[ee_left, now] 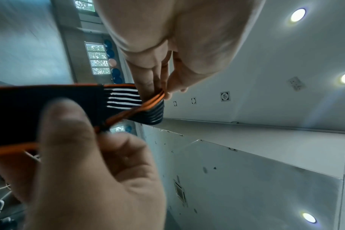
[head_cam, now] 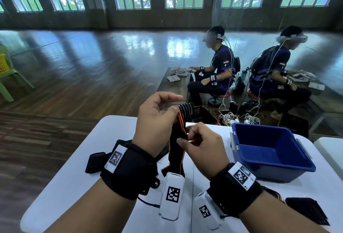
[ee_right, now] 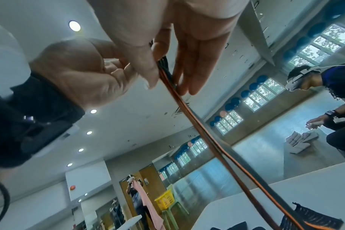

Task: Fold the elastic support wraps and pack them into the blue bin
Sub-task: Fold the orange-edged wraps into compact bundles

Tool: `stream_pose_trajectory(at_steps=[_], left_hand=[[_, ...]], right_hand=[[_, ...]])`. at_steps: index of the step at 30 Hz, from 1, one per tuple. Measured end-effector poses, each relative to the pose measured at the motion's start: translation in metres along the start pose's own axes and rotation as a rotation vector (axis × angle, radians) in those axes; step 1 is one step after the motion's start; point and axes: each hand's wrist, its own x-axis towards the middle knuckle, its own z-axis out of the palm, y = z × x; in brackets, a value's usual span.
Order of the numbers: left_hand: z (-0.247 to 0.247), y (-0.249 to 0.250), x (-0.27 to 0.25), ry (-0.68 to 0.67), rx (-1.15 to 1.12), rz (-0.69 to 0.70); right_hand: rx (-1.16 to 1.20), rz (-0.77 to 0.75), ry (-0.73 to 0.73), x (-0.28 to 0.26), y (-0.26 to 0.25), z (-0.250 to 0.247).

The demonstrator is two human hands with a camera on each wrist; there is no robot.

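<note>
A black elastic wrap (head_cam: 177, 149) with orange edges and a white-striped end hangs over the white table (head_cam: 83, 186). My left hand (head_cam: 177, 108) pinches the striped top end, and the left wrist view shows that pinch (ee_left: 163, 93) on the doubled orange edge of the wrap (ee_left: 20, 109). My right hand (head_cam: 185, 136) pinches the same wrap lower down; in the right wrist view its fingers (ee_right: 148, 73) close on the strap (ee_right: 207, 132). The blue bin (head_cam: 278, 172) stands on the table to the right with nothing visible inside.
Another black wrap (head_cam: 94, 162) lies on the table under my left wrist, and more wraps (head_cam: 306, 210) lie at the near right. A dark basket (head_cam: 203, 114) sits just past the far table edge. A person (head_cam: 219, 69) sits at a bench beyond, beside a mirror.
</note>
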Motion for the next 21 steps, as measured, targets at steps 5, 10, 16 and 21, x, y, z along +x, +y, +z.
stream_pose_trajectory(at_steps=[5, 10, 16, 21], left_hand=[[-0.01, -0.011, 0.003, -0.037, 0.077, -0.006], [-0.017, -0.036, -0.008, -0.114, 0.303, -0.053], [0.004, -0.049, -0.027, -0.205, 0.03, -0.047], [0.013, -0.05, -0.027, -0.191, -0.009, -0.038]], right_hand=[[0.054, 0.013, 0.123, 0.003, 0.005, -0.011], [0.19, 0.029, 0.235, 0.007, 0.005, -0.017], [0.292, 0.041, 0.283, 0.012, 0.0, -0.019], [0.319, 0.041, 0.261, 0.02, -0.009, -0.012]])
